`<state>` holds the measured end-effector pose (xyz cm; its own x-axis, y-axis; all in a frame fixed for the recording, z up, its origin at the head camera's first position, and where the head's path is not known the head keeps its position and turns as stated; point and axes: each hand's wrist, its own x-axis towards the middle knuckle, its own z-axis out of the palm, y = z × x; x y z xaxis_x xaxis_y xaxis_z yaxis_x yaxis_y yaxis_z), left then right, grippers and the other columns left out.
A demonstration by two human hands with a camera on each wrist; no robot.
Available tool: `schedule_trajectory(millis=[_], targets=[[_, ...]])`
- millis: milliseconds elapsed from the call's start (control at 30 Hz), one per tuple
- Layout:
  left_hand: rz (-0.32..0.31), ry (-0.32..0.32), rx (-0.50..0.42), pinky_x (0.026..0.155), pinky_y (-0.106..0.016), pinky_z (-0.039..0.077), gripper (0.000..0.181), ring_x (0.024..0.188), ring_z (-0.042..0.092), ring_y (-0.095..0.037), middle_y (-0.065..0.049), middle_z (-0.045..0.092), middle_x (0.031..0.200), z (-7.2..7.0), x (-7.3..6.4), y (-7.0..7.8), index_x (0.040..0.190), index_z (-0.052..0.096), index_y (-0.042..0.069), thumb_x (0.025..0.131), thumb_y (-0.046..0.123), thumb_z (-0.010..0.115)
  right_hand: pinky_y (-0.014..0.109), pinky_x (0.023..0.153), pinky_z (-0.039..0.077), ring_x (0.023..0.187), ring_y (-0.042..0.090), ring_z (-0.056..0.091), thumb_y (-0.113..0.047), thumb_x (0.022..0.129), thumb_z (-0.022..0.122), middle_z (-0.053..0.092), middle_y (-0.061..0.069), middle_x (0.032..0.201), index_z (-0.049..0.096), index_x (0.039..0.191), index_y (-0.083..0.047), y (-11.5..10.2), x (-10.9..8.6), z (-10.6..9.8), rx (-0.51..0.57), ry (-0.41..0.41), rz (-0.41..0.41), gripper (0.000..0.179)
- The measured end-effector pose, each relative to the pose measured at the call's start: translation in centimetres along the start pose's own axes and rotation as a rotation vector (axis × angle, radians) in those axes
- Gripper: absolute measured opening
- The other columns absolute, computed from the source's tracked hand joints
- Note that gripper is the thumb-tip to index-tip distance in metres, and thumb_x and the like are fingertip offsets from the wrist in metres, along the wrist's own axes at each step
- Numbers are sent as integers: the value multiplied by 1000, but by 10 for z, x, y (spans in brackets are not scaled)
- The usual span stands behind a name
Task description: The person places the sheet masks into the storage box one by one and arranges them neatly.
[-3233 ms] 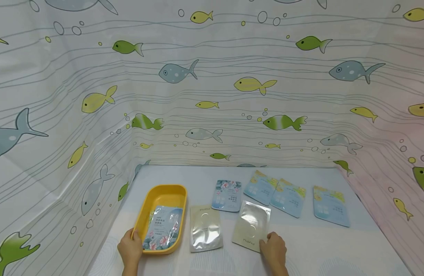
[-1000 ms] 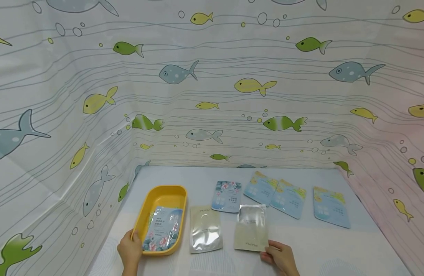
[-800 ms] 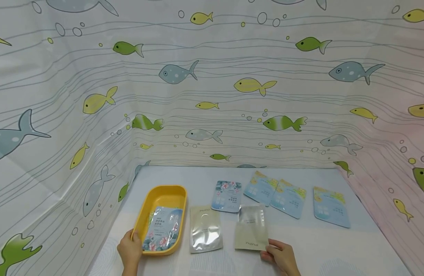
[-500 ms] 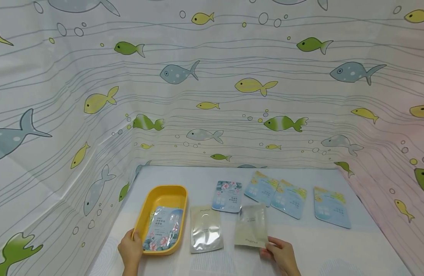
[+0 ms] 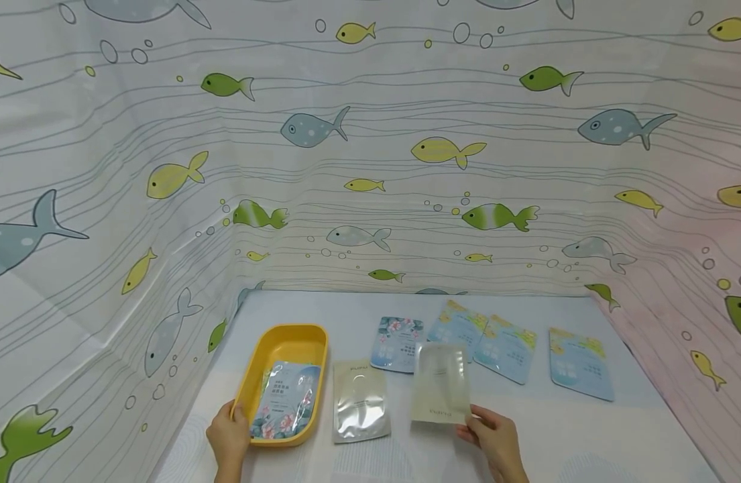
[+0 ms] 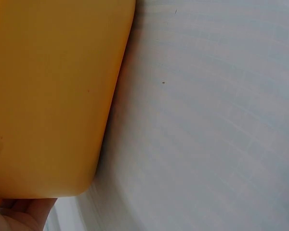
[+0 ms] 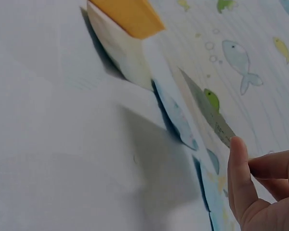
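My left hand (image 5: 228,436) grips the left rim of a yellow plastic tray (image 5: 294,347). In the left wrist view, the tray's outer wall (image 6: 53,96) fills the left side, with part of the hand (image 6: 26,214) below it. My right hand (image 5: 495,439) pinches the lower right corner of a beige-silver sheet mask packet (image 5: 440,386). That packet is raised off the table, and the right wrist view shows its shadow (image 7: 156,154) beneath. A matching sheet mask packet (image 5: 361,402) lies between the tray and the held one. Inside the tray lies a floral blue packet (image 5: 286,401), another's green edge showing beneath.
Behind the held packet, a floral blue packet (image 5: 397,342) lies partly covered from view. Two blue-yellow packets (image 5: 457,330) lie side by side at the back, and a similar packet (image 5: 580,365) lies at the right. Fish-print sheeting (image 5: 370,147) encloses the table's back and sides.
The beige-silver packet was flat and slanted; it has been turned straighter and lifted off the table. My right hand has shifted from its side to its lower corner. The left hand stays put.
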<state>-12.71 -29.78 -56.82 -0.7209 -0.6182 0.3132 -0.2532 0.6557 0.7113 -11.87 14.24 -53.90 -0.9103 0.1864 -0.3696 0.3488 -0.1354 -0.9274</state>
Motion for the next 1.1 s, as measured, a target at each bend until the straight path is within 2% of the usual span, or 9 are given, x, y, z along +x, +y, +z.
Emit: schedule_trajectory(millis=[133,433,733,1100], targets=[[1,6,3,79,-61,38,23,88,53,-59,-38,59,100,-1,0,0,102,58,-18,89,0,52,31,67,56,69,23,70,9,86,55,67,15,82,48,120,20,-8,-3,10,29,-38,-32,37],[-32,-20,11,81,-62,37,25,90,52,-60,-38,58,103,-3,-1,1,104,57,-18,90,1,51,30,69,56,68,19,70,7,86,56,67,14,84,49,121,20,-10,2,46,58,-252,-84,38],[-34,-24,10,81,-62,38,25,91,52,-59,-38,58,103,-1,0,2,104,57,-18,90,2,51,29,70,56,69,17,70,5,87,57,67,12,86,49,120,21,-11,1,85,92,-417,-107,37],[-10,-6,1,81,-62,41,24,92,54,-58,-38,59,100,-1,-1,2,103,58,-18,90,1,51,28,67,56,67,17,70,10,85,54,63,17,85,43,121,25,-4,1,133,113,-553,-143,41]])
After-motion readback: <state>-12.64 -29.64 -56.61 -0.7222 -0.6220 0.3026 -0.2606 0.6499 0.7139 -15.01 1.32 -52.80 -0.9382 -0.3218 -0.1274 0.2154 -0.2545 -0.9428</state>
